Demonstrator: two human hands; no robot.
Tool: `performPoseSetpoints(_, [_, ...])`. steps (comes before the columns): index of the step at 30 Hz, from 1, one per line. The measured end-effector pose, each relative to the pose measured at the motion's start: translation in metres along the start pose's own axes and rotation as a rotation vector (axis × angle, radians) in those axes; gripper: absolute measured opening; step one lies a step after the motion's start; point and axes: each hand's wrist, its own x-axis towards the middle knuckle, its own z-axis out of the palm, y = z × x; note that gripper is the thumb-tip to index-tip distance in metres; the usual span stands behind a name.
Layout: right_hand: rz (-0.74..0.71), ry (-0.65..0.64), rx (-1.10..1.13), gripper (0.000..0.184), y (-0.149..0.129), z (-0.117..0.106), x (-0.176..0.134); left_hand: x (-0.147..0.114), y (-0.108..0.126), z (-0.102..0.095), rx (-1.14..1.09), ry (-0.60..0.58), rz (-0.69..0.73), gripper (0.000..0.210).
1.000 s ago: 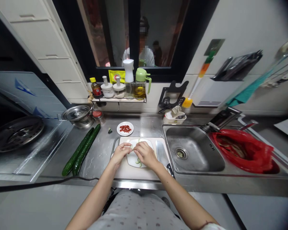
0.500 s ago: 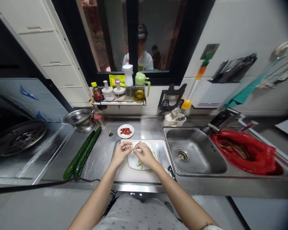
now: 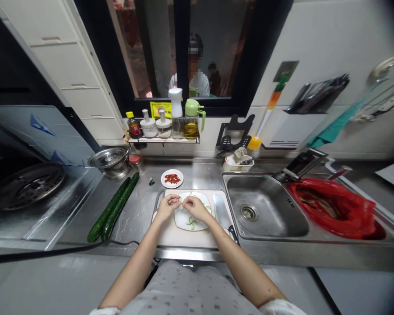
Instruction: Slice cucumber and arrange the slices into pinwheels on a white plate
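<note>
Over the back of a white square plate (image 3: 183,223), my left hand (image 3: 167,207) is closed in a pinch on a small pale-green cucumber slice (image 3: 179,199). Close beside it, the fingertips of my right hand (image 3: 195,208) are pinched together on what looks like a thin cucumber slice, mostly hidden by the fingers. Curved cucumber slices (image 3: 191,223) form a pinwheel at the plate's front, and more lie near its right and back edges. Under the plate is a cutting board (image 3: 170,238); a knife (image 3: 220,209) lies along its right side.
Two whole cucumbers (image 3: 118,209) lie to the left, near a lidded steel pot (image 3: 109,159). A small plate of chopped red pieces (image 3: 172,186) stands behind the board. On the right are the sink (image 3: 272,205) and a red plastic bag (image 3: 348,214). Seasoning bottles fill the shelf (image 3: 164,140).
My right hand has shifted slightly, uncovering more of the front slices on the plate. My left hand stays nearly in place, still pinching. The view has moved a little.
</note>
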Motion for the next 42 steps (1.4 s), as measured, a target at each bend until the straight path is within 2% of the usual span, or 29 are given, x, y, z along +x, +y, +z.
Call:
performPoseSetpoints(6, [0.128,-0.059,-0.14,0.012,0.025,0.013,0.003,0.006,-0.028,-0.004,0.037,-0.006,-0.073,0.035])
performPoseSetpoints(13, [0.192,-0.082,-0.326,0.013,0.03,0.026,0.003,0.016,-0.053,-0.008,0.266,0.004,-0.023,0.021])
performPoseSetpoints(20, [0.253,-0.095,-0.557,0.018,0.03,0.031,0.007,0.019,-0.053,-0.005,0.677,0.034,0.028,0.021])
performPoseSetpoints(24, [0.247,-0.114,-0.653,0.02,0.028,0.035,0.008,0.018,-0.051,-0.003,0.816,0.049,0.067,0.024])
performPoseSetpoints(34, [0.107,-0.116,-0.718,0.024,0.028,0.039,-0.004,0.016,-0.052,-0.004,0.91,0.059,0.043,0.019])
performPoseSetpoints(42, [0.077,-0.15,-0.807,0.032,0.023,0.039,-0.01,0.011,-0.049,-0.007,0.827,0.092,0.042,0.021])
